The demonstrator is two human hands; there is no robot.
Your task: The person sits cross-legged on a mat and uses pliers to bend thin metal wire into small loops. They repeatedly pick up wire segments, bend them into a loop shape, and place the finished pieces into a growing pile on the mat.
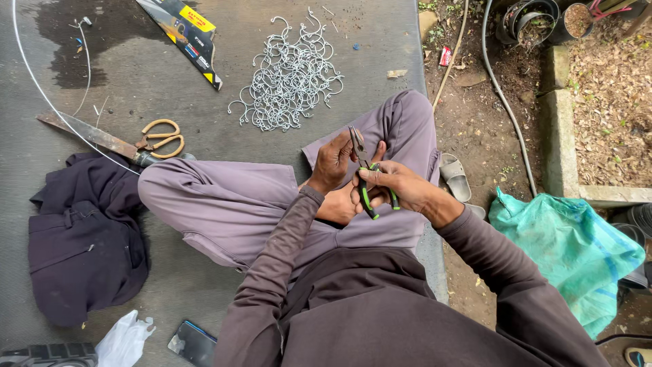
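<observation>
Gripping a pair of pliers [367,178] with black and green handles, the right hand [401,185] is closed around the grips above the person's crossed legs, while the left hand [333,163] pinches near the raised tips; what it holds is too small to tell. Beyond the knees, a heap of bent wire hooks [291,78] lies on the dark mat [380,41], with large shears [115,141] to the left
</observation>
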